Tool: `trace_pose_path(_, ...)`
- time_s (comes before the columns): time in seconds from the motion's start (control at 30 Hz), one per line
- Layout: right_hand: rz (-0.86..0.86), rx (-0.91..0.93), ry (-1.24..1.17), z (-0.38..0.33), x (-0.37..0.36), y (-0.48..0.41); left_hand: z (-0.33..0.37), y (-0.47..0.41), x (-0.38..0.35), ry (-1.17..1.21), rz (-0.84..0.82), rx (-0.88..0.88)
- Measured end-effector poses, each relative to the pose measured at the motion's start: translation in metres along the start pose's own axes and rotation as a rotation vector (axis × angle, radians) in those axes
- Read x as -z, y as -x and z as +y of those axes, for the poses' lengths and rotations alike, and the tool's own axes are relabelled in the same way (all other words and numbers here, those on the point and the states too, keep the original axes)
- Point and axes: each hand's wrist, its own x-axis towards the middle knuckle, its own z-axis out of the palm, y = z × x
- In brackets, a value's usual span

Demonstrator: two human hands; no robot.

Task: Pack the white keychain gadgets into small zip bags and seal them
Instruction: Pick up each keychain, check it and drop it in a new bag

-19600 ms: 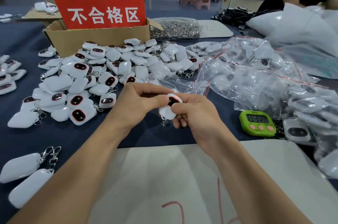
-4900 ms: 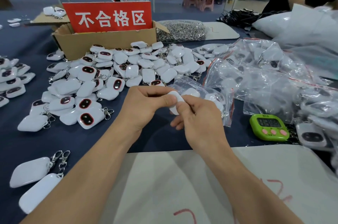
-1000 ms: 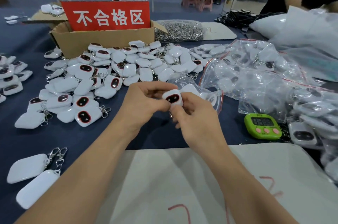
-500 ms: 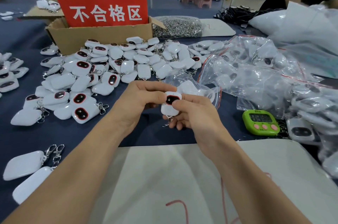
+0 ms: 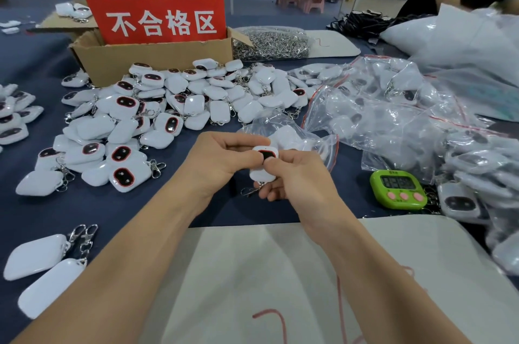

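Blue table point(image 5: 42, 211) strewn with white gadgets point(image 5: 168, 107); left hand point(image 5: 222, 161) and right hand point(image 5: 295, 175), together, both pinch one gadget point(image 5: 262, 172), dark face up, clip point(image 5: 250, 191) dangling.

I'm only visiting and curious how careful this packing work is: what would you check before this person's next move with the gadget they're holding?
1. Grip on the white gadget: ok. The left hand and the right hand both pinch it.
2. Dark screen side in view: ok. It faces up towards the camera.
3. Clasp attached: ok. It hangs below the gadget.
4. Zip bag in hand: not ok. Neither hand holds one, and the nearest zip bag lies on the table just behind the hands.
5. That bag open and empty: cannot tell.
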Motion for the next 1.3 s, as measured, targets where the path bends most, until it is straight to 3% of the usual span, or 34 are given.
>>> trace_pose_path(0.23, 0.003, 0.029, 0.127, 0.003, -0.002, -0.002, -0.001, -0.002, 0.001, -0.006, 0.108, 0.019)
trace_pose_path(0.47, 0.014, 0.076, 0.158, 0.001, -0.002, 0.004, 0.001, -0.003, 0.010, 0.004, -0.026, 0.006)
trace_pose_path(0.8, 0.081, 0.102, 0.107, -0.003, -0.003, 0.011, 0.001, -0.002, 0.011, 0.068, -0.079, -0.064)
trace_pose_path(1.0, 0.379, 0.381, 0.279, -0.004, -0.001, 0.012, 0.001, -0.004, 0.011, 0.129, -0.027, -0.124)
trace_pose_path(1.13, 0.471, 0.564, 0.362, -0.003, 0.003, 0.009, -0.003, -0.004, 0.007, -0.032, 0.020, -0.193)
trace_pose_path(1.3, 0.456, 0.684, 0.446, 0.001, 0.006, 0.009, -0.009, -0.004, 0.005, -0.330, 0.106, -0.246)
